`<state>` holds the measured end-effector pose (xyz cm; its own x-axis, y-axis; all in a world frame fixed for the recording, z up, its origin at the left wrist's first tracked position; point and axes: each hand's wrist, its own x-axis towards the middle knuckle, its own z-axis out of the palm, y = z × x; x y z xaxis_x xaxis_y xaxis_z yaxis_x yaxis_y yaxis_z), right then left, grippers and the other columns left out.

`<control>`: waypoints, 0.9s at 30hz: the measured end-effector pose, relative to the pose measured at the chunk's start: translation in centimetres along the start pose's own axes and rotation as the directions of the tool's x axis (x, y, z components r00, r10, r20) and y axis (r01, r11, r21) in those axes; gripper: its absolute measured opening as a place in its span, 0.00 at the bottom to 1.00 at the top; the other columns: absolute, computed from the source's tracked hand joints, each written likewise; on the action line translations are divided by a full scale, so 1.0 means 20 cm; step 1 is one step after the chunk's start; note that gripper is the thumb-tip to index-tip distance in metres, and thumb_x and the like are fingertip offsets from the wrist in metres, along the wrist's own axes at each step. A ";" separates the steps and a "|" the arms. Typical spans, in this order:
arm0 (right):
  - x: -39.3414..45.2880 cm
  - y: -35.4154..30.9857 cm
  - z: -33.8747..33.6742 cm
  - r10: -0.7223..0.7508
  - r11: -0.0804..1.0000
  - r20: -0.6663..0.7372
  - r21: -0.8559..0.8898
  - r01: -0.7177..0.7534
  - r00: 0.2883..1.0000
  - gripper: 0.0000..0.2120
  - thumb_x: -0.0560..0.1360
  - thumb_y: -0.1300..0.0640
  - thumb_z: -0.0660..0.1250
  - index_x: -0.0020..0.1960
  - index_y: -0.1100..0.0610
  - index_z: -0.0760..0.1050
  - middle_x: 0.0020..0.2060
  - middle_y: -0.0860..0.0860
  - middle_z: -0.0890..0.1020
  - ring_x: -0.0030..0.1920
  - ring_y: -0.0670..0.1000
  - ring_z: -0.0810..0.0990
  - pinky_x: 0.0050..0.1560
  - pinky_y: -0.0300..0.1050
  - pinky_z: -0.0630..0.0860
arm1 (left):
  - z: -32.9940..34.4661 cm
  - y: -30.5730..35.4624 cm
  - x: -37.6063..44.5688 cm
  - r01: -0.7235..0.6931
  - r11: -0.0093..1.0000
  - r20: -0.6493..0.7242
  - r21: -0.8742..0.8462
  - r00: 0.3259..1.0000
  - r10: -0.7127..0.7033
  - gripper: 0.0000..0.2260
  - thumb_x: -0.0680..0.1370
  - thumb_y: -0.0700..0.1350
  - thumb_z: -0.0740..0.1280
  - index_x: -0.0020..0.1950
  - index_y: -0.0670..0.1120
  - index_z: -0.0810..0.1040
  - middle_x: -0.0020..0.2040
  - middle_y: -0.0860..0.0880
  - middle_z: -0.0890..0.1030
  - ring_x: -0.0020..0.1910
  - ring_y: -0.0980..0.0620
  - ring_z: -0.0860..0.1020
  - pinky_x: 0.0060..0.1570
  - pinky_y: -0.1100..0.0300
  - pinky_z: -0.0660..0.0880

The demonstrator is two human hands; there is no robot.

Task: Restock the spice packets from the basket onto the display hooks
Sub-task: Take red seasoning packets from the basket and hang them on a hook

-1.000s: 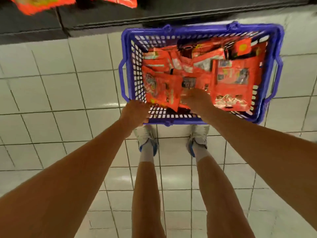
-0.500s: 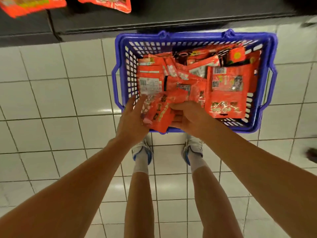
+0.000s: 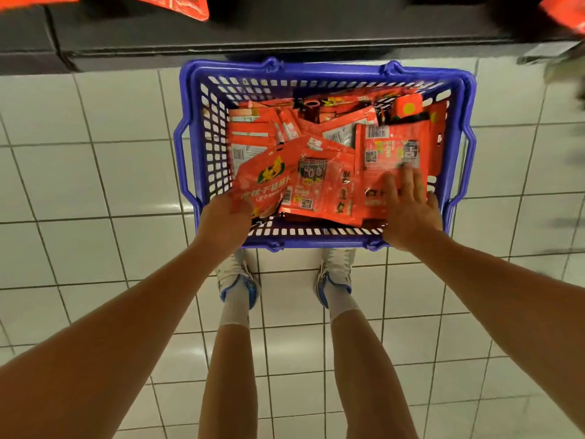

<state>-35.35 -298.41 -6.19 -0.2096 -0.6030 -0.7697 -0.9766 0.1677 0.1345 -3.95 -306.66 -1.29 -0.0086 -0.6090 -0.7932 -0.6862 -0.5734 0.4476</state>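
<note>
the basket [image 3: 326,242] sits on the floor [image 3: 95,172] directly ahead of my feet [image 3: 285,280], its far side against the shelf base [image 3: 285,36]. the spice packets [image 3: 332,144] lie piled inside it. my left hand [image 3: 223,221] is at the near left corner, holding one packet [image 3: 262,182] that overlaps the pile. my right hand [image 3: 408,213] lies flat on the packets at the near right corner.

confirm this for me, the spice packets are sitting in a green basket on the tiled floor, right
Not quite: the head view shows the basket is blue, not green. The rest holds: the spice packets sit in it on the tiled floor.
</note>
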 end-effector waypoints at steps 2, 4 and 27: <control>0.02 0.05 0.03 -0.042 0.998 -0.035 -0.039 0.041 0.998 0.57 0.70 0.48 0.78 0.80 0.52 0.37 0.81 0.59 0.40 0.81 0.65 0.43 0.76 0.66 0.58 | 0.01 0.00 0.01 0.017 1.000 -0.005 0.010 1.000 -0.017 0.12 0.84 0.42 0.59 0.40 0.47 0.72 0.34 0.46 0.76 0.32 0.50 0.74 0.31 0.59 0.71; 0.05 0.07 0.01 -0.065 0.997 -0.062 -0.038 0.062 0.996 0.55 0.73 0.49 0.76 0.81 0.51 0.37 0.81 0.59 0.41 0.81 0.65 0.44 0.76 0.65 0.58 | 0.02 0.00 0.01 0.030 0.999 -0.010 0.023 1.000 -0.030 0.12 0.83 0.43 0.59 0.40 0.46 0.72 0.32 0.46 0.74 0.30 0.50 0.73 0.30 0.60 0.70; -0.32 0.13 -1.06 -0.443 0.705 0.007 0.621 0.344 0.896 0.10 0.81 0.62 0.65 0.60 0.62 0.81 0.54 0.55 0.85 0.50 0.53 0.84 0.50 0.47 0.82 | -0.11 0.50 -0.27 -0.129 0.990 -0.009 -0.058 0.992 0.129 0.07 0.84 0.43 0.61 0.57 0.49 0.77 0.52 0.44 0.83 0.52 0.42 0.82 0.51 0.46 0.82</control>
<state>-37.54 -310.68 12.40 0.2455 -0.6096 -0.7537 -0.7304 0.3948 -0.5573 -9.17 -310.33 8.47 -0.0903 -0.6827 -0.7251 -0.6358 -0.5209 0.5696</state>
